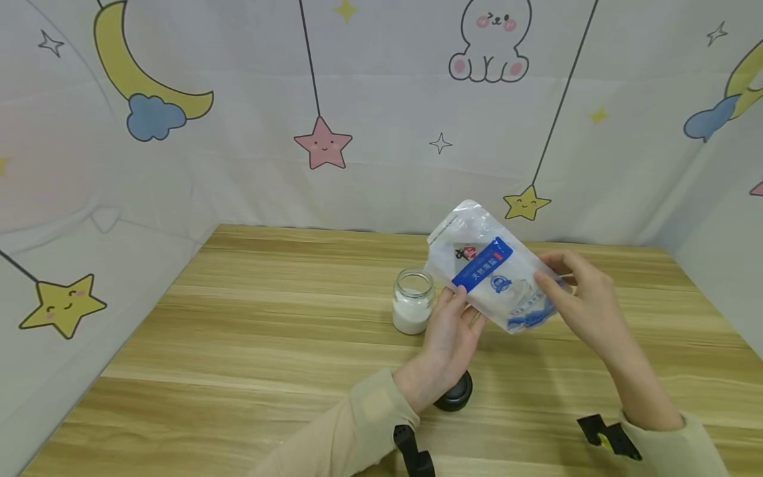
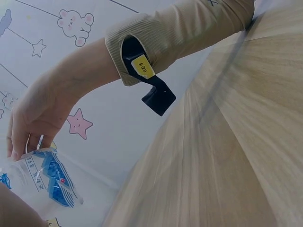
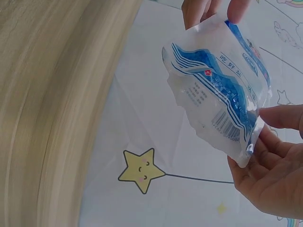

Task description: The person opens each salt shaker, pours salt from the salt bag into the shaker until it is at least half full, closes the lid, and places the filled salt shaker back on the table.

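Note:
A clear and white plastic bag of sea salt [image 1: 485, 291] with a blue label is held tilted above the table, its top end pointing up and left. My left hand [image 1: 447, 341] supports the lower edge, thumb on the front and fingers behind. At the bottom corner my right hand [image 1: 587, 301] pinches the bag between thumb and fingers. The right wrist view shows the bag's base [image 3: 208, 94] with blue waves and a barcode. Just left of the bag, a glass jar [image 1: 411, 311] stands upright without a lid, partly filled with white grains.
A round black lid [image 1: 457, 394] lies on the wooden table [image 1: 238, 344], partly hidden behind my left wrist. Black devices are strapped to both sleeves. A pale printed cloth [image 1: 387, 86] with stars and moons hangs behind and at both sides of the table.

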Action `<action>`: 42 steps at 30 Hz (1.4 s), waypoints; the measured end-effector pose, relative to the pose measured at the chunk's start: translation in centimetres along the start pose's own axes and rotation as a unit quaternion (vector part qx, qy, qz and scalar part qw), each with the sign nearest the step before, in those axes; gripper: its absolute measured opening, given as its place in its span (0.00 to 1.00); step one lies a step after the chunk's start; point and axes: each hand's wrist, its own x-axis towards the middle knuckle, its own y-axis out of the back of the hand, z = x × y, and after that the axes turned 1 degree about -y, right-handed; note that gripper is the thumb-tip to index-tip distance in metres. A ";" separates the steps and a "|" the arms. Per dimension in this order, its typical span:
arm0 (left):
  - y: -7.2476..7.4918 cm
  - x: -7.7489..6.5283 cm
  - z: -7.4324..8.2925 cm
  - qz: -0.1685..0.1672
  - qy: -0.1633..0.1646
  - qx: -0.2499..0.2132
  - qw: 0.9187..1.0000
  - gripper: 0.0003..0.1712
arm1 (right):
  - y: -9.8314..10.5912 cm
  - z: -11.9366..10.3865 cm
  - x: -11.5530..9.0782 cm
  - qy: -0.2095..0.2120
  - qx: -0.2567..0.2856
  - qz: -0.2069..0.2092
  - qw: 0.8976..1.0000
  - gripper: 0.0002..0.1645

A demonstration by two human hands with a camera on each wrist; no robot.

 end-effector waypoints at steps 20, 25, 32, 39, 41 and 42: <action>0.1 0.1 0.1 0.001 0.004 0.016 1.000 0.22 | 0.4 0.5 0.1 -0.023 -0.017 -0.033 0.999 0.14; 0.0 0.2 0.0 0.005 0.005 0.011 1.000 0.24 | 0.5 0.5 0.0 -0.021 -0.013 -0.036 0.999 0.13; 0.0 0.2 0.1 0.009 0.007 0.008 1.000 0.24 | 0.5 0.8 0.1 -0.018 -0.017 -0.043 0.999 0.15; 0.0 0.1 0.1 0.020 0.007 0.015 1.000 0.24 | 0.5 1.0 0.2 -0.010 -0.025 -0.041 0.999 0.12; 0.0 0.1 0.1 0.021 0.008 0.018 1.000 0.24 | 0.5 1.1 0.2 -0.009 -0.028 -0.041 0.999 0.12; 0.0 0.1 0.1 0.021 0.008 0.020 1.000 0.24 | 0.5 1.1 0.2 -0.010 -0.028 -0.042 0.999 0.12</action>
